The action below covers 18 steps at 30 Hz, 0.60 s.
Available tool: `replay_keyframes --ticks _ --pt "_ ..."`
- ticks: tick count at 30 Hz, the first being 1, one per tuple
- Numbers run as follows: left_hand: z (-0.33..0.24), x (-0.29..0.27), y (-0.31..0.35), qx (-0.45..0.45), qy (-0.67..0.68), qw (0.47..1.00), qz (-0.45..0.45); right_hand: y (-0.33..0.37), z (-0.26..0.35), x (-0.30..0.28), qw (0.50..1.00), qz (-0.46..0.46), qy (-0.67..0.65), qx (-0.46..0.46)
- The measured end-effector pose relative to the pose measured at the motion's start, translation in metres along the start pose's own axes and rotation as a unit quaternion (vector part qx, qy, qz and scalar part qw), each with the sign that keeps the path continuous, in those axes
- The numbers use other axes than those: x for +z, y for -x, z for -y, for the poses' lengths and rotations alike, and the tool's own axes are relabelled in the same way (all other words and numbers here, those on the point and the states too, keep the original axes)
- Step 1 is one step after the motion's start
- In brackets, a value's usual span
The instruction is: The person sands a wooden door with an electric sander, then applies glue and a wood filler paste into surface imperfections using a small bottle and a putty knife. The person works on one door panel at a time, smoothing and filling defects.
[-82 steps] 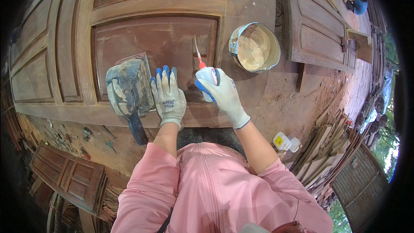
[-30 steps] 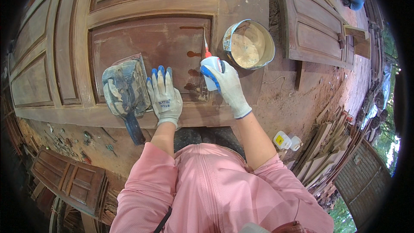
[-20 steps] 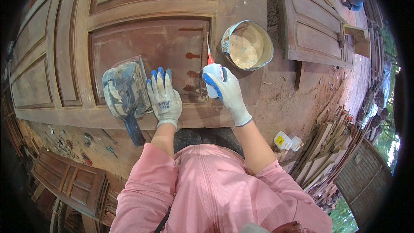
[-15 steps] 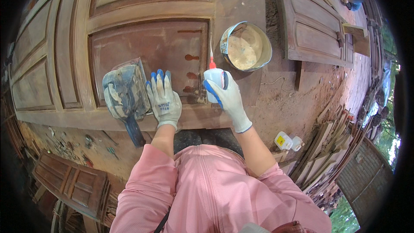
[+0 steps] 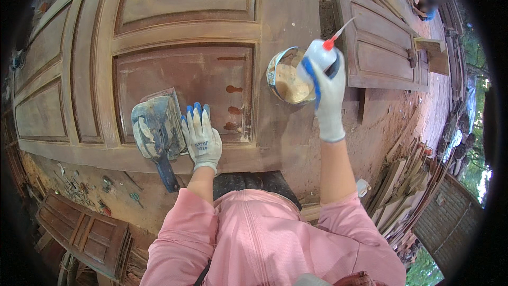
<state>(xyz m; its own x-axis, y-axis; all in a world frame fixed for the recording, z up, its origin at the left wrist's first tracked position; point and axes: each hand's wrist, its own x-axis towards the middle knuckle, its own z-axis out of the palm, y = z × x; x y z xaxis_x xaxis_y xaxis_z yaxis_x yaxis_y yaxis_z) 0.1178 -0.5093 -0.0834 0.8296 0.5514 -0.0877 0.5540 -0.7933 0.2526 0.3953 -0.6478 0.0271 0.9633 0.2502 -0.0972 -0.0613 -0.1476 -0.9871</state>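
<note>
A brown panelled wooden door (image 5: 180,39) lies flat before me, with several dark wet spots on its nearest panel. My left hand (image 5: 202,139), in a white glove with blue fingertips, rests flat on the door with its fingers stretched out. Just left of it stands a dusty blue power sander (image 5: 153,127), its handle over the door's near edge. My right hand (image 5: 332,92), gloved too, is closed round a white squeeze bottle (image 5: 316,55) with a red cap and a long thin nozzle. The bottle is tilted, nozzle up and to the right, above a round tub's right side.
The tub (image 5: 272,71) holds light brown powder or paste and sits on the board beside the door. Another panelled door (image 5: 378,47) lies at the far right, a person (image 5: 426,8) beyond it. Wood strips (image 5: 407,185) pile up at right; stacked small doors (image 5: 84,233) lie lower left.
My right hand has lifted the bottle away from the door panel, to the right and over the tub, and tipped its nozzle rightward. My left hand stays flat beside the sander.
</note>
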Motion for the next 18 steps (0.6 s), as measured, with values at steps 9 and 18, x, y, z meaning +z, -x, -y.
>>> replay_keyframes --ticks 9,18 --pt "0.000 -0.001 -0.001 -0.001 0.018 1.000 0.008 -0.159 -0.055 0.033 0.972 -0.067 0.194 -0.110" --pt "-0.002 -0.005 -0.002 -0.008 0.027 0.999 0.015 -0.168 -0.059 0.031 0.963 0.018 0.248 -0.102"
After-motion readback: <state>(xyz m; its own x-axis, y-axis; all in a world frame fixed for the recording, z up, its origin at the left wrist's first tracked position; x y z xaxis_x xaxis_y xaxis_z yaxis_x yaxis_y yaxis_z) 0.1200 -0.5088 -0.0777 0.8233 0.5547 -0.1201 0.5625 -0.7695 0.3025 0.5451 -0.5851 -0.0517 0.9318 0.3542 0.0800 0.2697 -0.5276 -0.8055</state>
